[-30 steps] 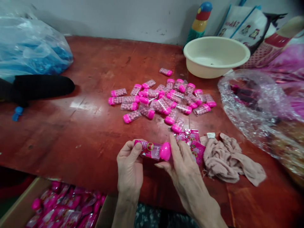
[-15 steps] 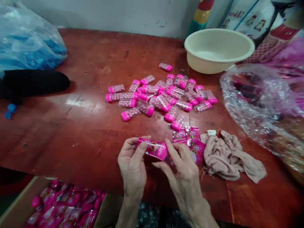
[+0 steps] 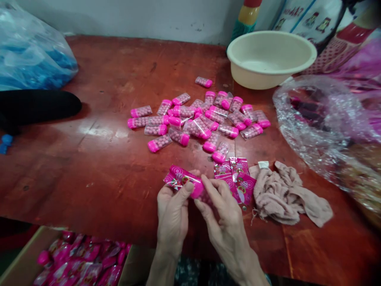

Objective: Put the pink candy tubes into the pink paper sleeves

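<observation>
A pink printed plastic wrapper (image 3: 177, 174) is pinched between the thumb and fingers of my left hand (image 3: 173, 212). My right hand (image 3: 228, 216) grips a small clear candy container (image 3: 197, 190) by its body, its pink cap pointing left. The cap meets the right end of the wrapper; how far inside it sits I cannot make out. Just right of my fingers lie several flat pink wrappers (image 3: 246, 186) on the red-brown table (image 3: 113, 171). Beyond my hands, a loose pile of similar pink-capped containers (image 3: 200, 128) holds small pale-pink balls.
A crumpled beige cloth (image 3: 278, 198) lies at the right, near a clear plastic bag (image 3: 300, 135). A cream basin (image 3: 268, 75) stands at the back. At the lower left is a cardboard box (image 3: 22, 258) of wrapped pink containers. A bag of blue things (image 3: 35, 59) sits far left.
The wrapper's left end now sticks out past my left hand, and it tilts more. My left hand has shifted right and its thumb now lies by the pink cap. The view has moved slightly.
</observation>
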The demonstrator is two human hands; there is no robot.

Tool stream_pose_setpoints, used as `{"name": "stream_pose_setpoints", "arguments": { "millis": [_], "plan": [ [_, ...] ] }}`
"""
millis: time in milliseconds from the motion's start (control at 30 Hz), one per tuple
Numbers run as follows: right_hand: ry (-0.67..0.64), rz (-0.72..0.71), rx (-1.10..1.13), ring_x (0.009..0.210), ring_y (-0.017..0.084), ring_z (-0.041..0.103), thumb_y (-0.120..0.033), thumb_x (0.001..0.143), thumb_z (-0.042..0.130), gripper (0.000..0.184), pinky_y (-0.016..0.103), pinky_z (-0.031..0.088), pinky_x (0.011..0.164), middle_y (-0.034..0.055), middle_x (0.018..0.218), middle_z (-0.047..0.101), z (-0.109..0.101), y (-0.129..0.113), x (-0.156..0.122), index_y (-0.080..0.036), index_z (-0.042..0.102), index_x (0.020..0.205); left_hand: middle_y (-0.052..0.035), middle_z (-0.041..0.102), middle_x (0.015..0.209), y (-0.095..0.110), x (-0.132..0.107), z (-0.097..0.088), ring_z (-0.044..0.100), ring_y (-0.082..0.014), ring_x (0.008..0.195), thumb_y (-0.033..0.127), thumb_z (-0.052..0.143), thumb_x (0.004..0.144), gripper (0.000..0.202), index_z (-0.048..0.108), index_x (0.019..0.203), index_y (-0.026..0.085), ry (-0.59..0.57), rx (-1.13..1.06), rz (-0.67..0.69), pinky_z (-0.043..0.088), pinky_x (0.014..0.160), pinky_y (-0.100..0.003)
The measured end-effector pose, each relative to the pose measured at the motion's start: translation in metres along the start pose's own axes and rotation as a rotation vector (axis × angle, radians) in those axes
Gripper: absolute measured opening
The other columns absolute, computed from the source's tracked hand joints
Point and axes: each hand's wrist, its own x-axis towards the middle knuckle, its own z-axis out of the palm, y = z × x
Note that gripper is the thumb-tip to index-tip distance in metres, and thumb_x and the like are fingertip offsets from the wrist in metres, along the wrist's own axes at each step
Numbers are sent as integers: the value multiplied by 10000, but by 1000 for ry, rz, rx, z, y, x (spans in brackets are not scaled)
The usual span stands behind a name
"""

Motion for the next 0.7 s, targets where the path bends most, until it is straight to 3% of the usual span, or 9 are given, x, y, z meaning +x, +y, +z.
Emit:
{"name": "stream_pose_setpoints", "arguments": {
  "millis": [100,233,433,600,700],
  "plan": [
    [44,152,131,990,217,594,-207,841,578,355,344,504,813,53,1086,626,-2,0,-3,-260,545,1190,-82,729,797,1,4,-3,677,-218,757,203,789,589,267,701,827,120,-17,-13,-23,525,742,-336],
    [96,299,289,736,151,619,-235,786,663,232,260,505,662,-3,881,665,-1,1,-5,-253,612,1012,-67,707,674,-1,3,-3,669,-230,720,307,809,564,271,698,722,116,-38,-25,-90,525,722,-354],
    [146,310,368,772,140,603,-190,778,670,189,265,485,722,-4,894,663,0,0,-1,-246,651,958,-49,700,673,-5,1,-3,655,-209,707,276,808,575,210,726,711,139,-127,-29,-80,519,722,-338],
    [78,419,558,702,138,602,-228,751,703,152,252,494,636,3,827,667,-5,0,3,-221,670,899,-57,707,710,-7,2,-4,655,-223,702,336,808,571,268,738,754,153,-205,-61,-105,521,707,-361],
    [164,361,476,760,149,616,-188,753,697,174,269,503,693,5,865,670,-3,0,0,-232,671,919,-57,712,701,-8,0,-1,652,-204,674,308,798,592,230,743,755,155,-177,-22,-81,521,701,-343]
  ]
}}
